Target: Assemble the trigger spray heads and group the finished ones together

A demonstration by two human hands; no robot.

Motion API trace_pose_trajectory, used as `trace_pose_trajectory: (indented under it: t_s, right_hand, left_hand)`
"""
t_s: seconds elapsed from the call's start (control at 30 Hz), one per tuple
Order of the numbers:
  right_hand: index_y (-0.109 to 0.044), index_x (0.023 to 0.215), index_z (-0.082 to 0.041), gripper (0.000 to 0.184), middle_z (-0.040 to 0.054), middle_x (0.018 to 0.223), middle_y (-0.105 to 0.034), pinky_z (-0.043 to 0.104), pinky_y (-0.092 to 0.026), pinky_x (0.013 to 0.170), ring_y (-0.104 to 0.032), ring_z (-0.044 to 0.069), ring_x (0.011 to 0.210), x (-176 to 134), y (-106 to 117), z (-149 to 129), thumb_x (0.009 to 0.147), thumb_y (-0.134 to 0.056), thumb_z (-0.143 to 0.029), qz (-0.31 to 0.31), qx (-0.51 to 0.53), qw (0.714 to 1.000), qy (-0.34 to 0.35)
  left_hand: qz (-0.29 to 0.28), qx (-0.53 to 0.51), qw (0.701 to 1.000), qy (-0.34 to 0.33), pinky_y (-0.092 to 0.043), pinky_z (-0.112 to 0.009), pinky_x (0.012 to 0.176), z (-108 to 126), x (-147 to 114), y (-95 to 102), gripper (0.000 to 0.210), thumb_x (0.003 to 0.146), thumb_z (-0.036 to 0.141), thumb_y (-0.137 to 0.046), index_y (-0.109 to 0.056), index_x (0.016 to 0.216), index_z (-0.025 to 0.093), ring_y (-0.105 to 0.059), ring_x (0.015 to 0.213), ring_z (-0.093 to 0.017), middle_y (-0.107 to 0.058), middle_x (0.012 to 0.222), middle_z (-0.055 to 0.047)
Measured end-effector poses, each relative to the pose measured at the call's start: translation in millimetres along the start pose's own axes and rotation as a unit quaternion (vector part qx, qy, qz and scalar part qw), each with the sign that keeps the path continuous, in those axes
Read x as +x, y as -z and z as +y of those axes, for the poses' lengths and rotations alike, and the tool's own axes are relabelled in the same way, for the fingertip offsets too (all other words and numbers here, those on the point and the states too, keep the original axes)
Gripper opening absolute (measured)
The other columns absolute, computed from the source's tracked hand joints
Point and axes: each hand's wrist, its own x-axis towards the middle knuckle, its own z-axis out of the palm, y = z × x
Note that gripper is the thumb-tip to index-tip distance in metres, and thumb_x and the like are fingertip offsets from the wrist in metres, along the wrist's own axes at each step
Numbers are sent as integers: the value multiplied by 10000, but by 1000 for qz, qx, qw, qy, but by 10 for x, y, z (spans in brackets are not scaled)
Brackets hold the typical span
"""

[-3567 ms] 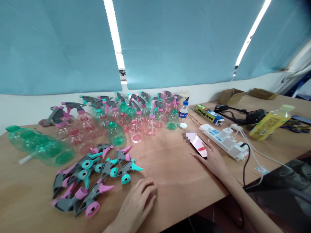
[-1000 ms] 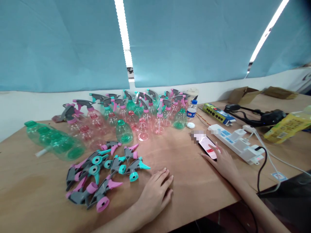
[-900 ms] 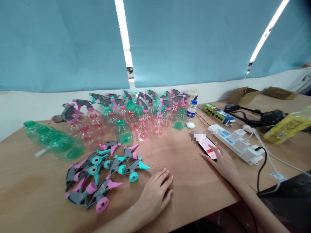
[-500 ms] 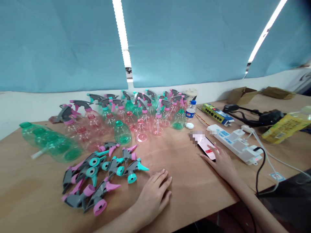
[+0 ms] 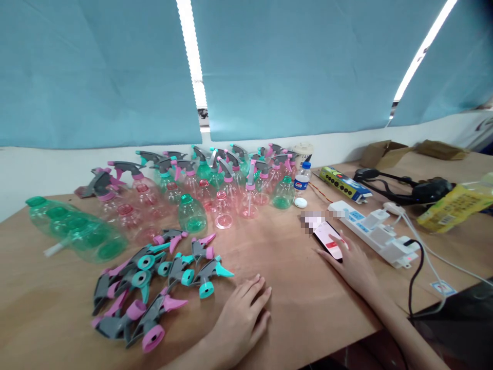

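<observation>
My left hand [image 5: 244, 313] lies on the table with its fingers stretched out, holding nothing. To its left is a loose pile of trigger spray heads [image 5: 177, 270], grey with pink or turquoise collars and levers. My right hand [image 5: 352, 264] is spread over the lower end of a smartphone [image 5: 327, 239] lying flat on the table. A fingertip is at the lit screen near a red patch, and the thumb reaches past the phone's left edge. Beyond the pile stand clear pink and green spray bottles, such as an open green bottle [image 5: 192, 216] and an open pink bottle [image 5: 223, 210].
Several green bottles [image 5: 77, 226] lie at the left. A drink bottle [image 5: 302, 180], a round white object [image 5: 300, 203] and a paper cup [image 5: 304, 153] stand behind the phone. A power strip [image 5: 370, 231] with cables, a black headset [image 5: 408, 187] and a yellow packet [image 5: 450, 208] are at right.
The view has shifted slightly, so the spray heads and bottles appear a little further left and lower. Both hands keep nearly the same place and pose.
</observation>
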Motion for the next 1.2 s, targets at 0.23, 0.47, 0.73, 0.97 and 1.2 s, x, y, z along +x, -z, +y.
trace_pose_trajectory:
  t_s: [0.23, 0.47, 0.73, 0.97, 1.2]
  right_hand:
    - [-513, 1287, -161, 745, 217, 1347, -454, 506, -436, 922, -498, 378, 1184, 1, 8, -1, 824, -346, -719, -9, 0, 1000, -9]
    - [-522, 1268, -168, 753, 208, 1350, -458, 509, -437, 932, -492, 377, 1197, 2, 23, -9, 802, -367, -738, -11, 12, 1000, -13]
    - [-468, 1325, -175, 736, 233, 1386, -403, 537, -439, 916, -464, 395, 1224, -14, -40, 33, 833, -342, -707, -5, 6, 1000, 3]
    - [-483, 1309, -135, 797, 246, 1341, -461, 533, -454, 897, -498, 400, 1186, 9, -58, 90, 812, -328, -738, -15, 0, 1000, -3]
    - [-513, 1256, -50, 884, 289, 1336, -444, 543, -427, 911, -477, 425, 1190, 43, -37, 120, 788, -307, -772, 22, 15, 999, 31]
  left_hand:
    - [-25, -6, 1000, 11, -475, -496, 977, 4, 14, 12, 427, 843, 157, -529, -512, 1269, 132, -488, 1241, -295, -544, 1317, -154]
    - [-46, -11, 999, 16, -458, -492, 999, 15, 24, 41, 435, 847, 164, -532, -505, 1280, 133, -472, 1258, -288, -535, 1331, -150]
    - [-31, -31, 999, 26, -452, -489, 1001, 43, 27, 65, 410, 837, 166, -545, -540, 1246, 130, -481, 1247, -295, -549, 1312, -156]
    - [-15, -30, 999, 9, -422, -422, 1037, 62, 30, 69, 366, 878, 219, -541, -548, 1233, 131, -479, 1247, -263, -563, 1290, -138]
    - [4, -7, 1000, 2, -459, -343, 975, 67, -100, 280, 220, 927, 157, -441, -612, 1066, 171, -572, 1095, -189, -637, 1135, -72]
